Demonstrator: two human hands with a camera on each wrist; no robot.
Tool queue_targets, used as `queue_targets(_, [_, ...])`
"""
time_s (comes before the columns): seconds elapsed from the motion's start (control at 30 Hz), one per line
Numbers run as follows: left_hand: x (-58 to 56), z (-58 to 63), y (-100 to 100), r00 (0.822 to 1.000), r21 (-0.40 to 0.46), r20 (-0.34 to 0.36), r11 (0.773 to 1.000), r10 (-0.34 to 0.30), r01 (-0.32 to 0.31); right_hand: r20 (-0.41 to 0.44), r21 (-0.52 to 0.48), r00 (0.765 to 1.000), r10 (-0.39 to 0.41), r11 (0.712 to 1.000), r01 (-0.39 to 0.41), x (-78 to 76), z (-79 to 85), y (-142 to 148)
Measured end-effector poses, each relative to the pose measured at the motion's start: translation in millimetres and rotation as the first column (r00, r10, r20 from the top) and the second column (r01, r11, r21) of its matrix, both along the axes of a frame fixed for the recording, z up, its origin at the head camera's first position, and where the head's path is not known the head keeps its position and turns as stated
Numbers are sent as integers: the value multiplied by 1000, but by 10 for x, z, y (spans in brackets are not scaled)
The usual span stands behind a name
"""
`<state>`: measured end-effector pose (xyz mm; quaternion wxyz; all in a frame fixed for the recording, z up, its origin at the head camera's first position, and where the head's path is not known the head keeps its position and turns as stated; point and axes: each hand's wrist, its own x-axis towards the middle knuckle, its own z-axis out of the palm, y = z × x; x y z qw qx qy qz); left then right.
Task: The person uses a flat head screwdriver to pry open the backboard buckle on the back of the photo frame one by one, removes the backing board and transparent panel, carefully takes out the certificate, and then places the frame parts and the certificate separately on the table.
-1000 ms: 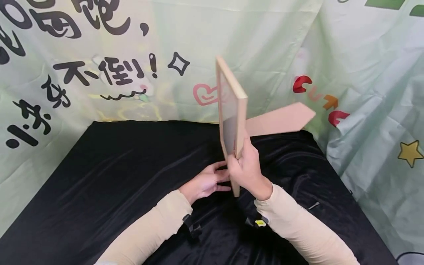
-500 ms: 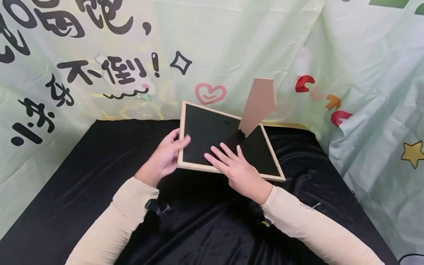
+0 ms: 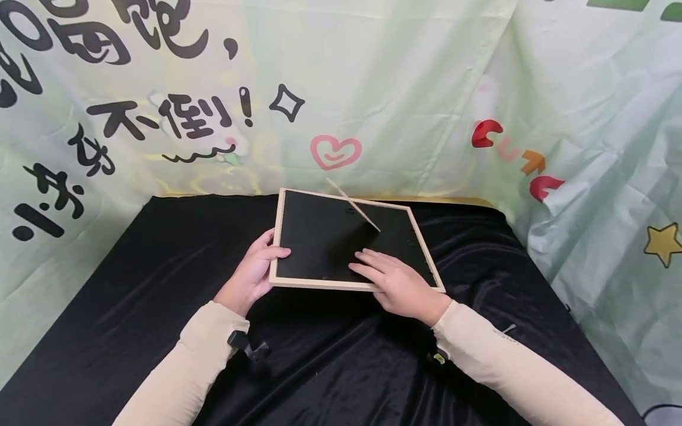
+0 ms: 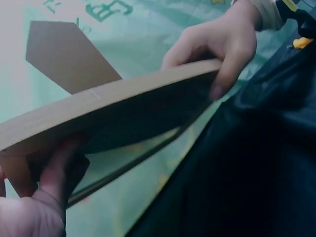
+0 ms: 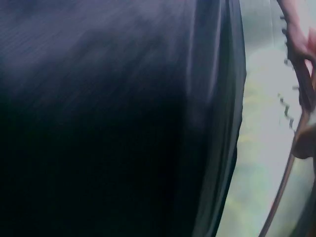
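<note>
A picture frame (image 3: 319, 236) with a light wood border and black backing is held tilted, back side up, over the black cloth. Its stand leg (image 3: 356, 206) sticks up from the backing, nearly edge-on in the head view; the left wrist view shows the leg (image 4: 69, 54) broadside. My left hand (image 3: 253, 266) grips the left border, thumb on the backing and fingers underneath. My right hand (image 3: 402, 284) holds the near border towards the right, fingers spread over the backing. In the left wrist view, the right hand's thumb (image 4: 229, 74) lies under the frame.
Black cloth (image 3: 160, 254) covers the table. A small thin grey object (image 3: 510, 328) lies on it beside the right forearm. Pale green printed curtains (image 3: 415, 89) stand behind and at both sides. Wrist cameras (image 3: 247, 346) are strapped to both wrists.
The frame has turned from upright and edge-on to lying back side up, then tipped flatter and lower. The left hand moved out to the left border; the right hand slid right along the near border.
</note>
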<state>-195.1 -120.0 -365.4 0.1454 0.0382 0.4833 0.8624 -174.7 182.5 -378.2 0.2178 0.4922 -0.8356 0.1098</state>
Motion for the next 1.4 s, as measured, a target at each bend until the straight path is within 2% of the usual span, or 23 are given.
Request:
queue_targets(0.17, [-28, -168, -136, 999, 73, 39, 997, -27, 24, 47, 1, 997, -64, 998, 64, -16, -79, 269])
queue_targets(0.3, [-69, -310, -194, 995, 47, 78, 997, -66, 63, 75, 35, 992, -104, 994, 101, -24, -160, 369])
queue_targets(0.4, [-102, -422, -225, 991, -15, 106, 997, -78, 80, 79, 74, 991, -110, 992, 104, -20, -224, 366])
queue_targets(0.5, [-137, -488, -265, 991, -119, 112, 989, -76, 90, 92, 115, 989, -113, 988, 103, -37, -263, 347])
queue_targets(0.57, [-153, -509, -290, 991, -208, 112, 973, -73, 95, 116, 130, 987, -111, 987, 96, -49, -270, 345])
queue_targets(0.63, [-170, -506, -311, 994, -324, 92, 942, -62, 89, 139, 131, 985, -105, 987, 87, -69, -263, 356])
queue_targets(0.7, [-178, -508, -334, 996, -437, 76, 897, -41, 70, 166, 125, 982, -90, 990, 70, -79, -264, 362])
queue_targets(0.8, [-199, -495, -359, 1000, -604, 29, 797, -1, 18, 208, 136, 975, -72, 990, 44, -98, -260, 375])
queue_targets(0.83, [-205, -487, -362, 1000, -653, 11, 757, 10, 0, 227, 141, 971, -68, 989, 37, -101, -263, 385])
queue_targets(0.9, [-208, -478, -368, 999, -752, -24, 659, 28, -36, 275, 153, 959, -67, 988, 26, -96, -260, 409])
queue_targets(1.03, [-229, -465, -341, 995, -897, -90, 432, 33, -95, 351, 154, 929, -121, 986, 70, -71, -222, 564])
queue_targets(1.07, [-226, -467, -336, 995, -918, -97, 385, 28, -101, 362, 146, 922, -139, 985, 92, -60, -204, 620])
queue_targets(1.1, [-222, -469, -333, 995, -932, -101, 348, 24, -102, 367, 136, 916, -160, 984, 118, -47, -183, 683])
queue_targets(1.17, [-212, -471, -332, 995, -949, -98, 300, 12, -97, 376, 115, 904, -204, 978, 173, -14, -135, 822])
queue_targets(1.23, [-201, -469, -340, 995, -956, -97, 278, -3, -92, 392, 101, 888, -242, 970, 220, 26, -78, 964])
queue_targets(1.3, [-198, -459, -353, 995, -958, -101, 271, -14, -93, 411, 112, 867, -281, 960, 258, 74, -21, 1094])
queue_targets(1.4, [-208, -434, -369, 993, -961, -112, 257, -31, -100, 466, 168, 818, -338, 941, 293, 161, 43, 1269])
